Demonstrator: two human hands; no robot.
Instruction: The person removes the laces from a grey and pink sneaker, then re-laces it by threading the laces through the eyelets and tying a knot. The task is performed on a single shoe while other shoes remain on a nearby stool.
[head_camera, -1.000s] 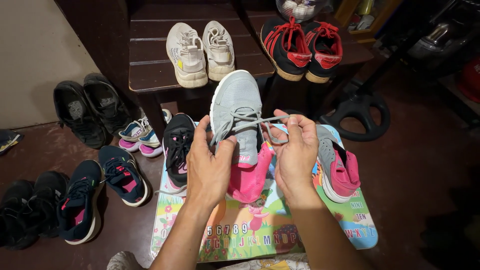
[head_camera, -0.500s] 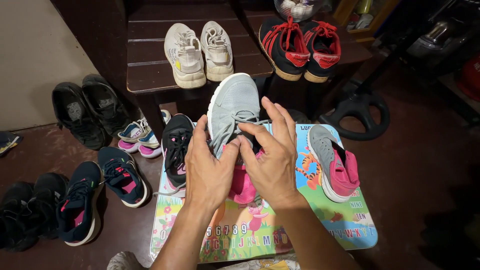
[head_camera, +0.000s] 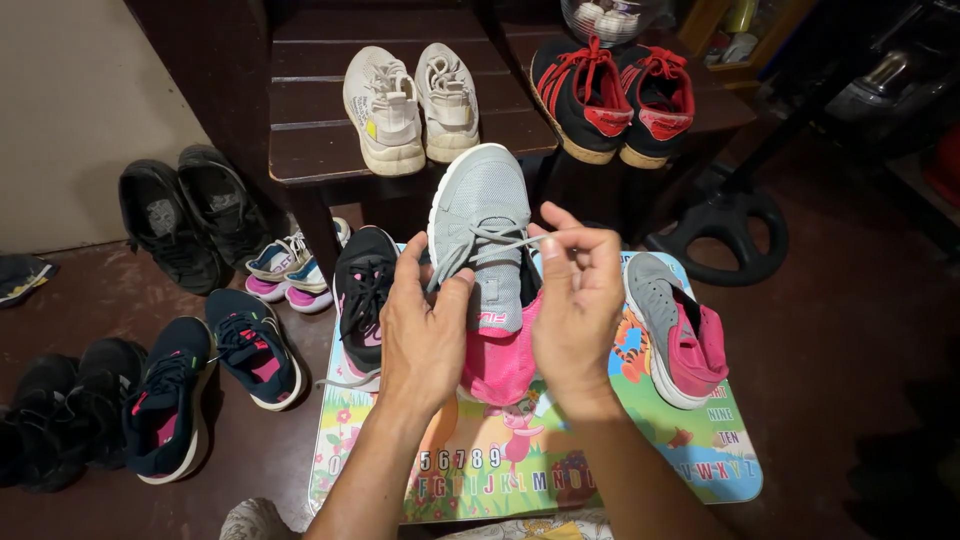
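Grey-and-pink sneaker sits in the middle of the frame, toe pointing toward the top, held up over a colourful alphabet play mat; its heel and sole are hidden behind the two hands, so how it rests on the mat cannot be made out. The left hand wraps the shoe's left side, fingers curled shut and thumb and forefinger pinching a strand of the grey shoelace near the eyelets. The right hand stands just right of the tongue, fingers bent inward and tips closed on the other end of the lace, which runs taut across the upper between the hands. Both forearms rise from the bottom edge, and something pale between them at the lower edge is cut off and unclear. At the right of the mat lies the matching grey-and-pink sneaker, tipped on its side, and at the mat's left edge stands a black sneaker with pink lining, partly covered by the left hand. A dark wooden bench at the top carries a pair of beige sneakers and a pair of black-and-red sneakers. A glass bowl at the top edge is cropped, its contents indistinct. Dark shoes at the far left blur into the floor.
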